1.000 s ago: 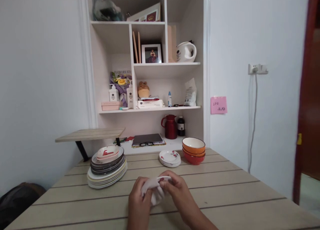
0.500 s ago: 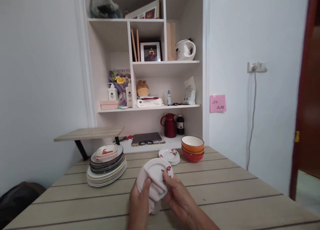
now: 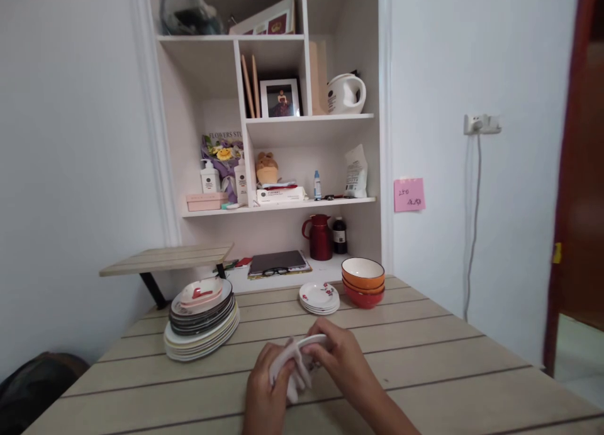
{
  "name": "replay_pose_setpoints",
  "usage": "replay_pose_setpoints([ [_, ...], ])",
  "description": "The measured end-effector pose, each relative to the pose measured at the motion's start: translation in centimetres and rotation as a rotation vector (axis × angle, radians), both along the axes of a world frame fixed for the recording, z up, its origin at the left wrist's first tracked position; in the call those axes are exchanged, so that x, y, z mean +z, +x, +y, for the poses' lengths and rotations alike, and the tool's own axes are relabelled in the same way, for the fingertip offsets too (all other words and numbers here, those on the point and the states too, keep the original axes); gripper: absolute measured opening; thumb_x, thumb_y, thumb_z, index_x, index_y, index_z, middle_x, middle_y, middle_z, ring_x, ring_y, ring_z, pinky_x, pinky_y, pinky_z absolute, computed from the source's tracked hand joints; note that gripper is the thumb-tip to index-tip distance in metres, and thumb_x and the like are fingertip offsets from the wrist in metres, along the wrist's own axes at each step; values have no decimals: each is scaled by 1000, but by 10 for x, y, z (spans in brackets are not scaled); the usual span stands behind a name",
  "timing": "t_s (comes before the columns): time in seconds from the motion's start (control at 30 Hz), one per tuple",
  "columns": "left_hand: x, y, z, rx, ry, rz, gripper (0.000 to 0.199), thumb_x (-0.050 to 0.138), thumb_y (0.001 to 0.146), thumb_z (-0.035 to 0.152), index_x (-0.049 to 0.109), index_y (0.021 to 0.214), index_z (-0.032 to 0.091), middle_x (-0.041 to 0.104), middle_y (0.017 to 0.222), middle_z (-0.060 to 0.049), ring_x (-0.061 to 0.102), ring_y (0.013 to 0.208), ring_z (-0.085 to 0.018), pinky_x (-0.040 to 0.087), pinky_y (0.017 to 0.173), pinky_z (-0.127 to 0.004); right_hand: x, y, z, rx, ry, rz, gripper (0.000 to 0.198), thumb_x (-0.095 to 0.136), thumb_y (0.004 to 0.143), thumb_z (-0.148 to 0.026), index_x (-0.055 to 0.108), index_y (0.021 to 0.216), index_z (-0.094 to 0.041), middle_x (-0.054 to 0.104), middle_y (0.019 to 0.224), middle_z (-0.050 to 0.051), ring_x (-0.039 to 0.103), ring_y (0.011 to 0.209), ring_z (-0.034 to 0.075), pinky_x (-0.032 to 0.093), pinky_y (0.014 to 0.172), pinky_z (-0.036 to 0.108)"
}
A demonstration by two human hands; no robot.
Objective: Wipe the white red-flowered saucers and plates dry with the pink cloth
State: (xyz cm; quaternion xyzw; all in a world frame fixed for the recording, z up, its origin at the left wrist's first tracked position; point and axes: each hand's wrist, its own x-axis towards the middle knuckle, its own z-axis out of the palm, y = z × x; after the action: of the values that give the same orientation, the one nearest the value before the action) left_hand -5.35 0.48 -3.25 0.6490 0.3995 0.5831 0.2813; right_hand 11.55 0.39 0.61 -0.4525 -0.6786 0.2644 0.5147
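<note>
A small white plate (image 3: pixel 311 339) is held above the near part of the table, tilted so that mostly its rim shows. A pale cloth (image 3: pixel 300 373) is folded over its left side and hangs below it. My left hand (image 3: pixel 267 379) is closed around the cloth and the plate's left edge. At the opposite edge, my right hand (image 3: pixel 340 352) pinches the rim between thumb and fingers. Beyond my hands stand a short stack of small white plates with red flowers (image 3: pixel 319 296) and several stacked orange and red bowls (image 3: pixel 363 284).
A tall stack of plates (image 3: pixel 202 334), topped by small dishes (image 3: pixel 202 291), stands at the left on the slatted table (image 3: pixel 425 353). A raised wooden shelf (image 3: pixel 165 259) is behind it. Further back are a laptop (image 3: pixel 278 262), glasses and a red jug (image 3: pixel 321 237).
The plate has turned from facing me to nearly edge-on. My right hand has shifted up onto its rim, and my left hand has stayed with the cloth. The view has shifted slightly.
</note>
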Motion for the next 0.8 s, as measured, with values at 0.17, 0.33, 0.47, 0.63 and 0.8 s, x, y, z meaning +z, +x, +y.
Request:
replay_pose_setpoints([
  [0.17,2,-3,-6,-5,-44,42,37,61,80,54,72,83,19,68,75,-5,62,70,-20,50,65,-27,-4,5,4,167,-131,94,19,66,72,-26,49,65,-20,52,57,-5,48,55,12,35,53,22],
  [0.33,6,3,-9,-11,-252,-205,53,69,70,61,71,94,13,71,76,-6,64,70,-21,52,65,-28,-14,-11,7,206,-256,437,28,71,71,-36,49,67,-20,43,53,-8,38,49,9,28,45,21],
  [0.47,1,13,-5,64,-370,-347,63,71,65,65,70,99,12,73,80,-9,68,76,-24,54,67,-30,-27,-27,9,197,-361,832,33,78,66,-41,62,84,-18,64,64,-3,54,56,13,42,54,24],
  [0.63,-8,15,0,74,-418,-457,67,75,60,64,70,101,11,74,84,-10,69,81,-26,55,69,-30,-38,-44,3,166,-504,1192,46,80,66,-40,64,104,-18,76,85,5,67,72,20,50,68,32],
  [0.8,-7,6,-1,13,-462,-547,63,78,60,59,69,102,13,74,83,-8,70,79,-23,55,68,-28,-33,-41,1,317,-555,1073,53,81,65,-41,64,110,-18,76,88,7,68,75,24,50,68,35],
])
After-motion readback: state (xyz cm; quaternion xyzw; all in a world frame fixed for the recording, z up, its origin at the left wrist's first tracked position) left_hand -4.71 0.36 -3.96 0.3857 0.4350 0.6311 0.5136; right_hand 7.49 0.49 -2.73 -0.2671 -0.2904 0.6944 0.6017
